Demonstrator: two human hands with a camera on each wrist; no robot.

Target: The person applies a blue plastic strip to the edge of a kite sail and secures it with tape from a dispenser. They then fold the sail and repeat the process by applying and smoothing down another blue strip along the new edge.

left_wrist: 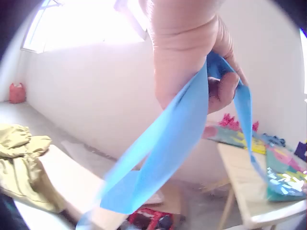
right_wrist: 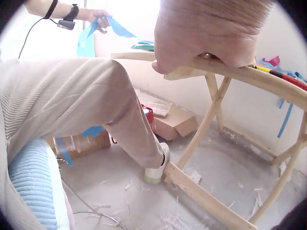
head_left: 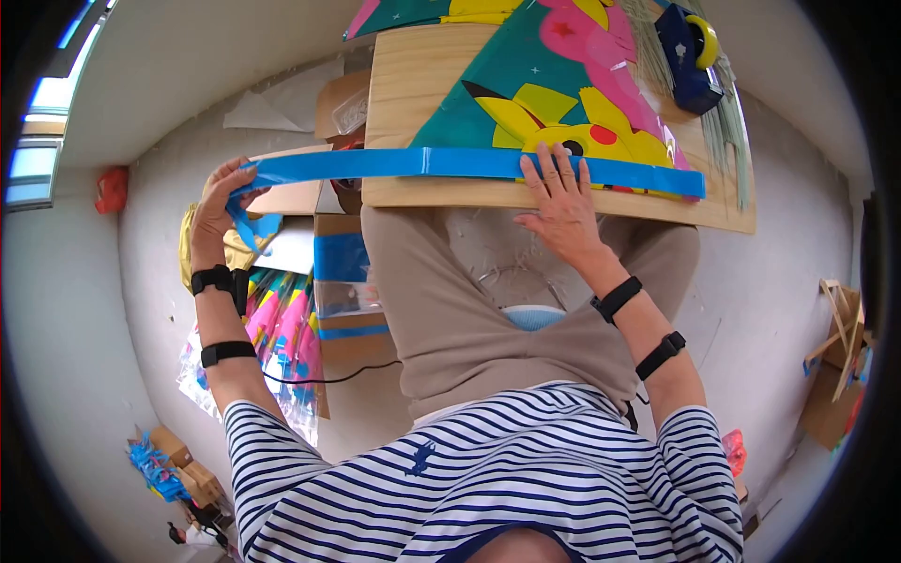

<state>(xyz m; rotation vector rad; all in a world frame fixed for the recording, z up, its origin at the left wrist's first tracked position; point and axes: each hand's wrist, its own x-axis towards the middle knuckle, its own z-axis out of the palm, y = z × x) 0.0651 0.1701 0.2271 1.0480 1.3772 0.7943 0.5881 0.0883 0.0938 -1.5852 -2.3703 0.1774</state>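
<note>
A long blue plastic strip [head_left: 347,165] runs across the front of a wooden folding table [head_left: 413,103]. My left hand [head_left: 218,202] pinches the strip's left part off the table's edge, and a loose length [left_wrist: 165,143] hangs in a fold below the fingers in the left wrist view. On the tabletop my right hand [head_left: 568,211] lies with fingers extended over the strip's right part. Beneath the strip there is a printed teal sheet [head_left: 469,113] with yellow and pink cartoon figures. In the right wrist view the right hand [right_wrist: 211,38] rests at the table edge, its fingertips hidden.
A dark blue tape dispenser [head_left: 690,61] with yellow tape stands at the table's far right, beside pale green fringe [head_left: 727,155]. Left of the table are cardboard boxes [head_left: 352,347], colourful packed sheets [head_left: 286,328] and a yellow cloth [left_wrist: 24,163]. A cable [head_left: 338,379] crosses the floor.
</note>
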